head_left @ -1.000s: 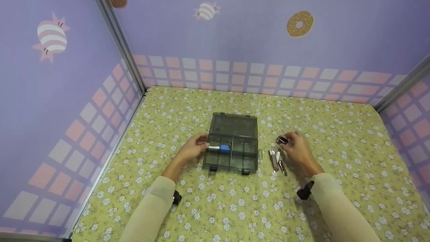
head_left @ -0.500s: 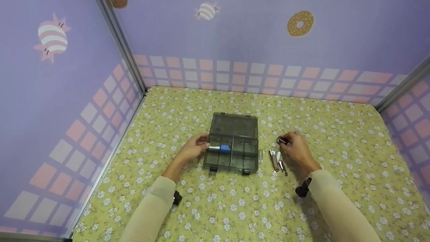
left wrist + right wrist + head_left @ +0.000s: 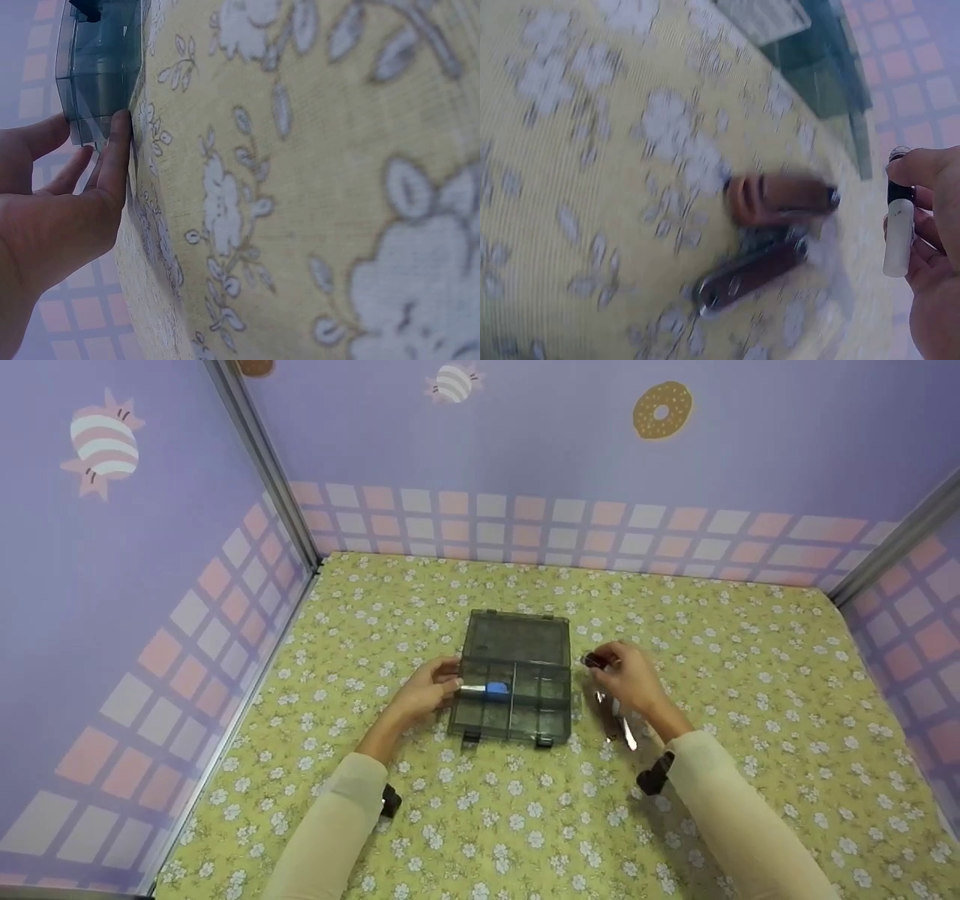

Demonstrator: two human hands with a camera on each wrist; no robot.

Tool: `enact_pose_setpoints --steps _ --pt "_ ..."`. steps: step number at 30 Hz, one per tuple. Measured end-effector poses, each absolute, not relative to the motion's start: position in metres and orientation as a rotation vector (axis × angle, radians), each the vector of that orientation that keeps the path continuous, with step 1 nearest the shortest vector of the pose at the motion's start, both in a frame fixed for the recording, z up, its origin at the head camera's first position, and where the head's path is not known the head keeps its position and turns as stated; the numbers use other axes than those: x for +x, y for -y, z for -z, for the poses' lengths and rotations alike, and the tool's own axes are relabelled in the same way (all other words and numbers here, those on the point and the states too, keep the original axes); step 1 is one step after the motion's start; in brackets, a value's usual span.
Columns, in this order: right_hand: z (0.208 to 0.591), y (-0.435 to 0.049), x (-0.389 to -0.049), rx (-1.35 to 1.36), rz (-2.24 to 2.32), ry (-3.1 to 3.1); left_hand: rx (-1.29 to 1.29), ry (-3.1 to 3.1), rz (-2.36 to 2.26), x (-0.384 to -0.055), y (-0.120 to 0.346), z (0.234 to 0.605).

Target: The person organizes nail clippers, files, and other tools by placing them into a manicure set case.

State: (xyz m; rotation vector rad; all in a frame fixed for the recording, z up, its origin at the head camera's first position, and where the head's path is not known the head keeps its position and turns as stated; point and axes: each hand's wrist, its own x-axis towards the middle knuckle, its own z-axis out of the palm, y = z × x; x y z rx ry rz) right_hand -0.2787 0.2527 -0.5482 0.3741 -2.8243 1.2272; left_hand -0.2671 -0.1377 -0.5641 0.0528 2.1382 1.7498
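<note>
Left hand (image 3: 420, 694) at the left side of a smoky translucent box (image 3: 541, 724), thumb and fingers pinching its edge. Box sits on yellow floral cloth (image 3: 480, 817), lid (image 3: 517, 636) tipped back away from the person, two latches (image 3: 544, 742) on the near edge. Dividers part the inside; a blue-and-silver item (image 3: 497, 688) lies crosswise in the left half.

Right hand (image 3: 634, 679) just beside the box's right side, thumb and fingertips pinching a small object (image 3: 901, 191); black with a pale lower part in the right wrist view, kind not clear. Two shiny metallic pieces on the cloth near that hand, one broader (image 3: 787, 196), one slim and dark (image 3: 754, 276), both blurred. Cream sleeves on both arms. Purple wall (image 3: 540, 442) behind, printed with sweets, a doughnut and pink-and-white checks
</note>
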Motion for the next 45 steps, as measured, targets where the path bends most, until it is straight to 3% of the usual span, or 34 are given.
enact_pose_setpoints --steps 11,21,45 --pt "0.536 -0.180 -0.275 0.686 -1.208 2.768 0.105 -2.158 -1.747 -0.267 0.139 0.563" --pt "0.537 -0.127 -0.275 0.801 -1.196 2.766 0.090 -2.146 -1.736 -0.267 0.138 0.563" --pt "0.555 -0.082 -0.283 0.768 -1.202 2.823 0.120 -2.139 -1.754 -0.266 0.139 0.563"
